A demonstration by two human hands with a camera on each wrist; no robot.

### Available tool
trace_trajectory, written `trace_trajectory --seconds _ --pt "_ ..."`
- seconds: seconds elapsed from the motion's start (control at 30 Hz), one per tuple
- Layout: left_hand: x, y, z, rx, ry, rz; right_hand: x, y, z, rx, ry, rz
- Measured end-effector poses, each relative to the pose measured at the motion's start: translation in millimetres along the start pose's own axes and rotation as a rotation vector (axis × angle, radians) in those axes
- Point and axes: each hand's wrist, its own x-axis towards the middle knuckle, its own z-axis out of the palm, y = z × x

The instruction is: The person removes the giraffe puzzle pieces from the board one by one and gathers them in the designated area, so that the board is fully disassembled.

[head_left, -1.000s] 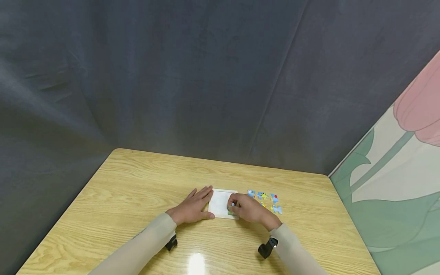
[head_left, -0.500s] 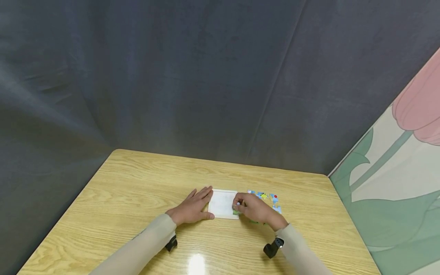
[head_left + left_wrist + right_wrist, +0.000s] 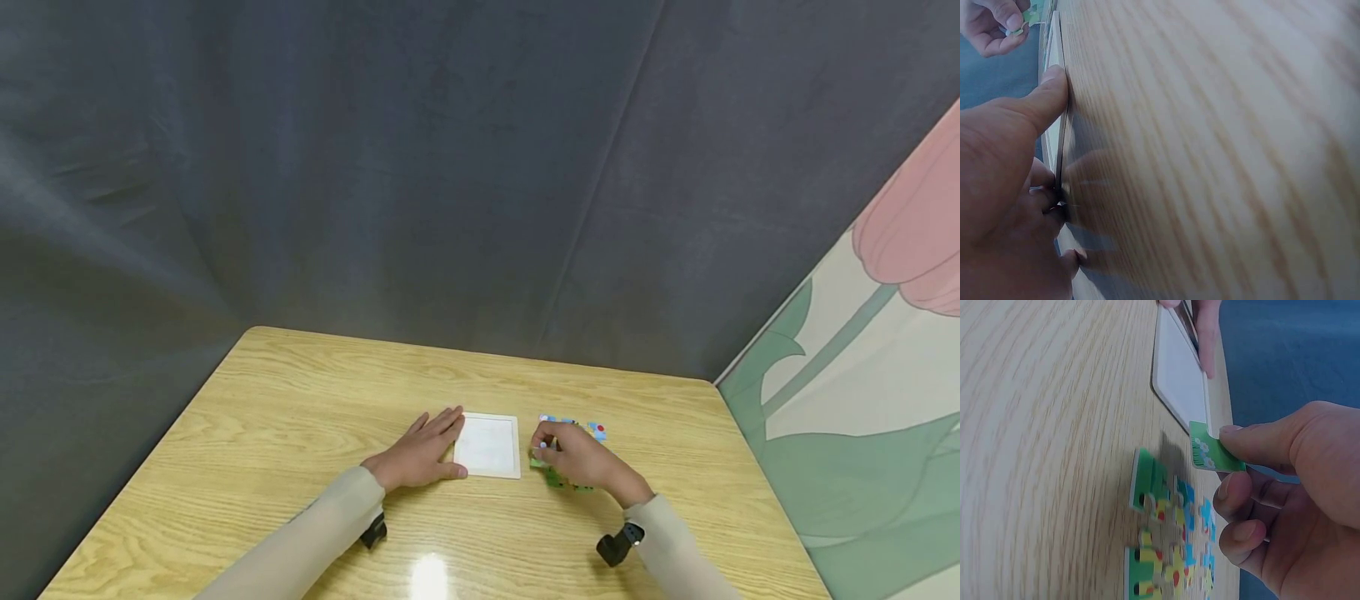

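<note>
A green puzzle piece [image 3: 1210, 453] with white flowers is pinched between the thumb and fingers of my right hand [image 3: 577, 454]. In the right wrist view it is raised above the table. Beyond it lies a white puzzle tray [image 3: 487, 447] with a raised rim and a bare floor. My left hand [image 3: 422, 452] rests at the tray's left edge, its fingers extended and the thumb [image 3: 1054, 94] along the near corner. Below the right hand lie several loose puzzle pieces [image 3: 1147, 572] in green, yellow, red and blue, partly hidden by that hand in the head view.
The wooden table [image 3: 300, 392] carries the tray and pieces near its middle and right. A dark curtain [image 3: 420, 183] hangs behind its far edge. A floral panel [image 3: 862, 400] stands along the right side.
My right hand has moved right with the green puzzle piece, from over the tray to beside it, above the loose pieces. My left hand has stayed in place.
</note>
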Motion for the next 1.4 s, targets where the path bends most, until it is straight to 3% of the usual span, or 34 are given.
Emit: trace_trajectory --seconds 0.47,1.0,1.2,1.4 --pt "1.3 -3.5 3.6 -0.017 0.002 -0.006 -17.2 14.9 -10.1 0.037 0.026 0.043" --pt "0.2 -2.4 1.9 -0.015 0.003 0.002 -46.3 36.4 -23.7 0.017 0.088 0.013" --pt "4.9 -11.9 10.1 -0.030 0.012 -0.008 -53.2 47.0 -26.2 0.010 0.108 0.048" --pt "3.7 -9.2 8.2 -0.033 0.011 -0.009 -60.3 52.9 -28.9 0.027 0.115 0.064"
